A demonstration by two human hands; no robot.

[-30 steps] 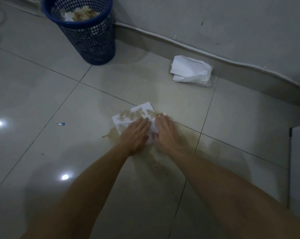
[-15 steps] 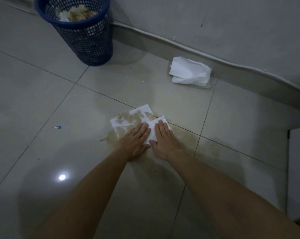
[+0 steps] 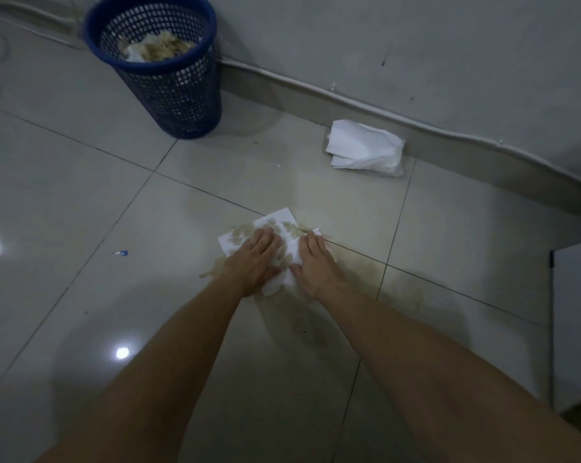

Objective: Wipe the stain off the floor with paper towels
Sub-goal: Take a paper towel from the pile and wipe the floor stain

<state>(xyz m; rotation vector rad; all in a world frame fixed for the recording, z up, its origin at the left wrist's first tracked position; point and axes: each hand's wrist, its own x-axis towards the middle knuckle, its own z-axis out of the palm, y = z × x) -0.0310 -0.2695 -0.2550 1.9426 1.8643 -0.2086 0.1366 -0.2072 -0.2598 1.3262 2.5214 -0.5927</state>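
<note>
Two white paper towels [image 3: 279, 218], blotched brown, lie flat on the glossy grey tile floor [image 3: 82, 195]. My left hand [image 3: 255, 259] presses palm-down on the left towel. My right hand [image 3: 314, 265] presses on the right towel and hides most of it. A crumpled white edge of towel shows between my wrists. A pale brown stain [image 3: 359, 272] spreads over the tiles to the right of my hands. A smaller brown smear [image 3: 212, 267] pokes out to the left.
A blue mesh waste bin [image 3: 182, 95] holding soiled towels stands at the back left by the wall. A stack of clean white paper towels [image 3: 362, 148] lies against the baseboard. A small blue scrap [image 3: 120, 252] lies on the left. A white panel [image 3: 576, 322] stands at the right.
Both hands have slid a little forward over the towels. The right towel, plainly visible half a second ago, is now mostly covered, and towel has bunched up near my wrists.
</note>
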